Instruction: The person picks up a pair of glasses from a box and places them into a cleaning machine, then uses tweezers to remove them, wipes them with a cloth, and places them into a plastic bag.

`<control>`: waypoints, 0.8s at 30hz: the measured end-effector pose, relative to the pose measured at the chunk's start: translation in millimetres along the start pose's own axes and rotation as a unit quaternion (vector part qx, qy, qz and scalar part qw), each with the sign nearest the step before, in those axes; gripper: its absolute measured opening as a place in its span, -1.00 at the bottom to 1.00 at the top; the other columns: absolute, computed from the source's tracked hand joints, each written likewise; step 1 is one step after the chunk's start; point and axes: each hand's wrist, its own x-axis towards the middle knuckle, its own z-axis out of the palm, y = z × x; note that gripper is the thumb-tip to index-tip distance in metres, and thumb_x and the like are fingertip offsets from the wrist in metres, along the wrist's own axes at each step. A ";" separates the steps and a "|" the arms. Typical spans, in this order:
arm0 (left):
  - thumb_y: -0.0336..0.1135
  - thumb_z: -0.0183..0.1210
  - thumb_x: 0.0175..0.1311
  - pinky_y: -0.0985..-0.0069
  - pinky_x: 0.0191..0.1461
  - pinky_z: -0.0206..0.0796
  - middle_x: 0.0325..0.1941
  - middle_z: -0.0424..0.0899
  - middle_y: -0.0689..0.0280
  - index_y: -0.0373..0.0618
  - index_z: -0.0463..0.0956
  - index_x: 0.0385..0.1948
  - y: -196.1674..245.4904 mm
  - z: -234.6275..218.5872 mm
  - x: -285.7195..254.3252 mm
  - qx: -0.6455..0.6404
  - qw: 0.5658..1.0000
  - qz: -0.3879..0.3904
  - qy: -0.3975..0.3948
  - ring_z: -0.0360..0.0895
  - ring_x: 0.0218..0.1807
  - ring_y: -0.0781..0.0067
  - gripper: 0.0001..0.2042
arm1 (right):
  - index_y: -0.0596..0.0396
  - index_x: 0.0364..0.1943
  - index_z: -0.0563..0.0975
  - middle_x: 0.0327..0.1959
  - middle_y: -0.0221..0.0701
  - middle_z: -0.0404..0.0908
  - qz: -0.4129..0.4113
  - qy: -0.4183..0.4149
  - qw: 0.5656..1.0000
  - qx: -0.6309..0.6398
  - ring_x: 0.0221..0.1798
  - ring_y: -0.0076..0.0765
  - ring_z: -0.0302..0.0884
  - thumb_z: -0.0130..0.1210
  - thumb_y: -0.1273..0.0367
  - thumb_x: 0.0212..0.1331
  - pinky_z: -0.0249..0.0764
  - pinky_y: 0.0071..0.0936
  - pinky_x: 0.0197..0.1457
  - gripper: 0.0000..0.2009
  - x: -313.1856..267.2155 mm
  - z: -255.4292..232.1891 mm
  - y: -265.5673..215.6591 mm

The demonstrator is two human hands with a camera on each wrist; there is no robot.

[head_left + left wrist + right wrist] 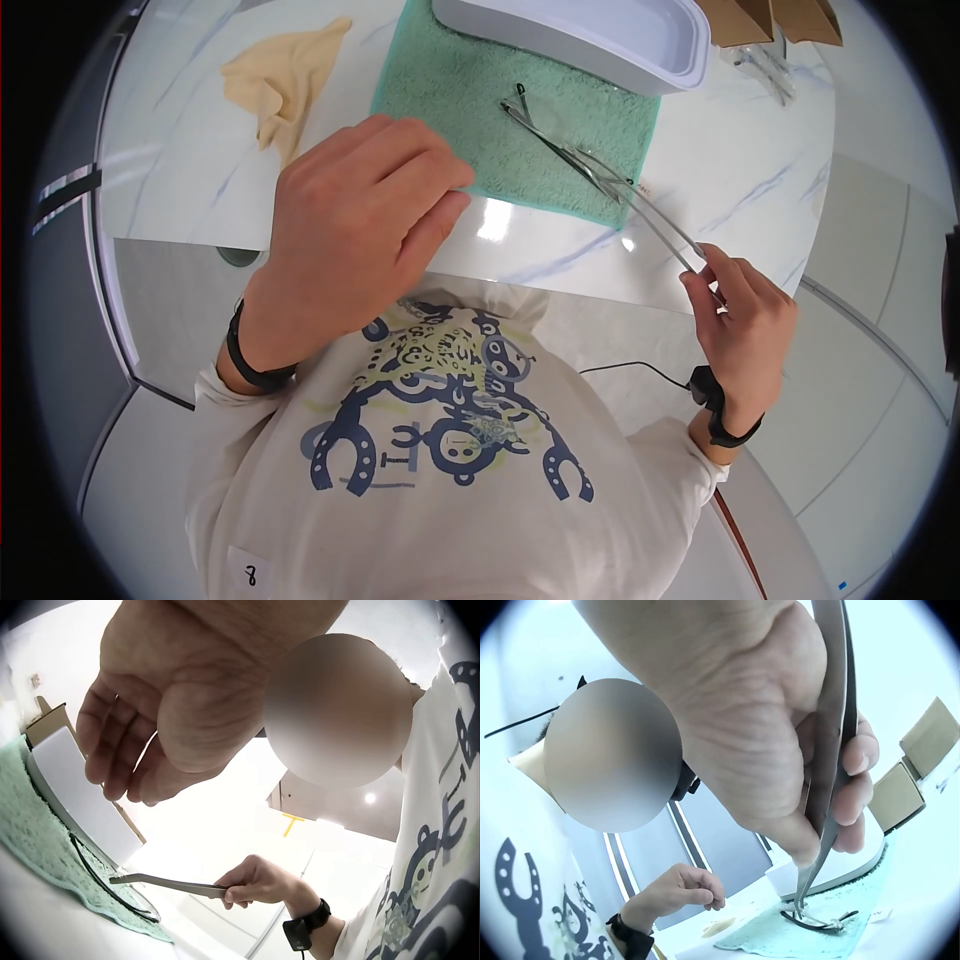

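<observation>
My right hand [745, 315] pinches a long pair of metal tweezers [176, 884] between thumb and fingers. The tweezers' arms spread apart in the head view, and their far end overlaps a pair of eyeglasses [545, 138] with thin dark temples. Those glasses lie on a green towel [440, 90], their clear lenses hard to make out. To the left, my left hand [365, 215] hovers in front of the towel's near left corner, fingers loosely bent and holding nothing. In the left wrist view its palm and fingers show bare.
A pale lavender basin [600, 40] stands on the towel's far side. A crumpled beige cloth [285, 85] lies at the left of the white marbled table [750, 200]. At the far right are a cardboard box [740, 20] and a clear plastic packet [768, 72].
</observation>
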 end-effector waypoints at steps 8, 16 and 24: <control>-0.50 0.35 0.01 0.36 -0.27 0.42 -0.29 0.66 0.26 -0.15 0.61 -0.33 6.4 2.9 20.4 0.020 0.999 -0.005 -0.034 0.59 -0.30 0.19 -0.82 | 0.03 -0.17 0.68 -0.54 -0.47 0.63 0.029 -0.014 0.999 0.042 -0.62 -0.44 0.52 0.44 0.37 -0.02 0.37 -0.51 -0.56 -0.72 -3.6 -7.4 18.1; -0.49 0.35 0.04 0.35 -0.22 0.45 -0.26 0.68 0.26 -0.14 0.63 -0.30 -10.9 -14.8 7.7 0.029 0.998 -0.016 -0.054 0.62 -0.24 0.18 -0.83 | 0.11 -0.15 0.68 -0.53 -0.42 0.62 0.116 -0.007 0.988 0.099 -0.60 -0.44 0.45 0.44 0.41 -0.05 0.40 -0.52 -0.52 -0.69 -6.6 -30.0 -5.4; -0.48 0.35 0.03 0.32 -0.18 0.46 -0.24 0.69 0.20 -0.16 0.64 -0.27 0.5 -6.1 18.4 0.041 0.997 -0.007 -0.067 0.62 -0.22 0.11 -0.80 | 0.20 -0.14 0.67 -0.51 -0.41 0.64 0.173 0.065 0.976 0.115 -0.60 -0.54 0.42 0.39 0.47 0.00 0.24 -0.58 -0.56 -0.71 -30.7 -30.4 33.0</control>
